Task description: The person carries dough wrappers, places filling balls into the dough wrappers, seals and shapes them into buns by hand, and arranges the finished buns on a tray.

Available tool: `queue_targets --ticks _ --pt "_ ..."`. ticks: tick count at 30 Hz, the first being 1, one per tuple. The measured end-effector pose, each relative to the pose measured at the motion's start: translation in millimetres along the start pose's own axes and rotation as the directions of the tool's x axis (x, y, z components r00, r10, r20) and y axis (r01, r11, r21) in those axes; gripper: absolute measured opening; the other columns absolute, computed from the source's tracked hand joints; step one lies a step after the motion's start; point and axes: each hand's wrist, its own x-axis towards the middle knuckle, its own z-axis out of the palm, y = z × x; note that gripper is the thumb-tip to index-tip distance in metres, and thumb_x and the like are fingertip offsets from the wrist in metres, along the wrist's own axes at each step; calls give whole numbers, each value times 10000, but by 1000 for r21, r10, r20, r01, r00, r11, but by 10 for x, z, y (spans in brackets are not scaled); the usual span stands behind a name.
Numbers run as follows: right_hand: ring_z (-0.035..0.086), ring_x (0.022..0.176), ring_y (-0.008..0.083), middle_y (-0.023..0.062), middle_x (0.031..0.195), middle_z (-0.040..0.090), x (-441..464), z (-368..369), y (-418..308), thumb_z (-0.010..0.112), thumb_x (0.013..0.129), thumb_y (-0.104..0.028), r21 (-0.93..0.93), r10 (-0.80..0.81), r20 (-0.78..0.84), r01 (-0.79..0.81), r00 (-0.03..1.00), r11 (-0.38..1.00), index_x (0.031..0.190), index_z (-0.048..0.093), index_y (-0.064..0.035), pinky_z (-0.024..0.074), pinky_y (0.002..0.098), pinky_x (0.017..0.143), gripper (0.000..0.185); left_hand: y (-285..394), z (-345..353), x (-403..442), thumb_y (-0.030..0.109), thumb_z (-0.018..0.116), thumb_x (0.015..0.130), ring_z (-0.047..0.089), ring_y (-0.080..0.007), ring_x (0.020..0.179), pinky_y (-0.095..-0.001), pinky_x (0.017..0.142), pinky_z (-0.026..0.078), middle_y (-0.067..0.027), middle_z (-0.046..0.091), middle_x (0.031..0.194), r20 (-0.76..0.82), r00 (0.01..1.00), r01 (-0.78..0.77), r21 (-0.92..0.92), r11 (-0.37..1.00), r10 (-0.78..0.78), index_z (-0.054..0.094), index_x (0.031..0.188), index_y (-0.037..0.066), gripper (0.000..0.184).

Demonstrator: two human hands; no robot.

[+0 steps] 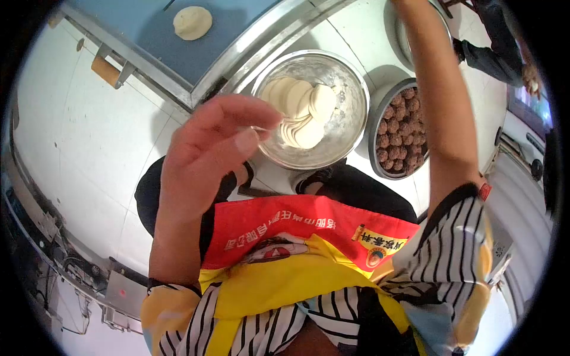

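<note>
My left hand (219,133) is raised near the left rim of a metal bowl (350,113). Its fingers are loosely curled, with a gap to the thumb, and I see nothing held. Inside that bowl, flat round dough wrappers (306,110) lie in overlapping stacks, with flour smeared on the metal. My right forearm reaches up past the top edge, so the right hand itself is out of sight. Beside the bowl, partly behind that forearm, a round pan holds many brown filling balls (395,139). A single piece of round dough (193,23) rests on a blue surface (231,24).
The blue surface has a metal frame (237,56) and a wooden-gripped handle (105,72). Another metal container (404,35) stands behind my right forearm. At upper right, another person's dark-sleeved arm (493,59) shows. White floor tiles (77,130) lie below, and equipment lines the left wall.
</note>
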Motion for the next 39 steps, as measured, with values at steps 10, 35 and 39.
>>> queue_targets --ticks 10,35,39 --pt "602 936 308 170 1034 599 -3285 1797 451 744 741 -405 7 592 506 -689 627 725 1052 576 -28 472 386 852 516 -333 232 55 267 531 916 592 -259 1041 -384 914 462 -178 596 1105 43 999 17 77 997 -20 519 1158 -48 397" --pt "520 1135 280 144 1272 509 -4089 2398 885 355 973 -107 879 878 432 122 208 -461 1256 421 58 409 433 992 334 -360 387 -27 172 515 906 608 -244 1006 -355 912 470 -197 602 1096 -33 994 108 45 993 -106 500 1162 -68 351" --pt "505 1166 314 176 1279 499 -4179 2243 780 380 972 -145 808 891 423 377 165 -453 1263 414 57 416 448 1002 356 -370 339 -19 253 527 917 606 -256 1008 -361 909 467 -204 594 1110 -6 996 91 114 989 -91 494 1183 -55 408"
